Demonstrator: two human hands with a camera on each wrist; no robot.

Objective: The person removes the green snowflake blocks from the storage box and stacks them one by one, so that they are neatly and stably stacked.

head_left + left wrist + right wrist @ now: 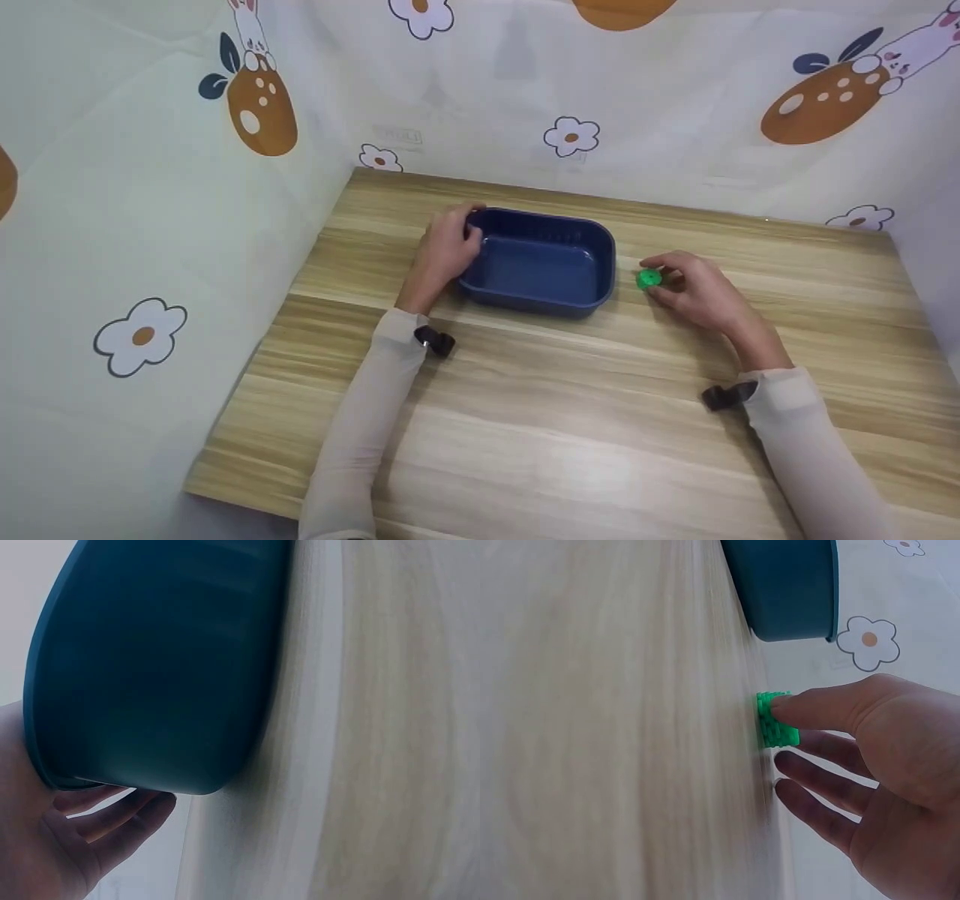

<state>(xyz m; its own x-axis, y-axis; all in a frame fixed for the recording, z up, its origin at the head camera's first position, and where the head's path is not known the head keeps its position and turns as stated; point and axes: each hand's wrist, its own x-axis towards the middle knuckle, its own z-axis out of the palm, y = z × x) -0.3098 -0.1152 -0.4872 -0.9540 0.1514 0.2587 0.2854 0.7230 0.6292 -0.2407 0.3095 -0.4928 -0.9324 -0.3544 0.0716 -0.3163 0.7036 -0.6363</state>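
A dark blue rectangular basin (540, 270) with rounded corners sits on the wooden table, nothing visible inside it. My left hand (448, 244) grips its left rim, thumb on the inner side and fingers around the outside. In the left wrist view, those fingers (124, 825) lie against the basin's outer wall (165, 675). To the right of the basin, my right hand (697, 289) pinches a small round green piece (649, 279) between thumb and fingers. The right wrist view shows the piece's ridged side (772, 731), right at the table surface; the other fingers spread beside it.
The wood-grain table (525, 420) ends at a back wall and a left wall covered in cloth (480, 90) printed with flowers and rabbits. Black wrist devices (435, 341) sit at both sleeve cuffs.
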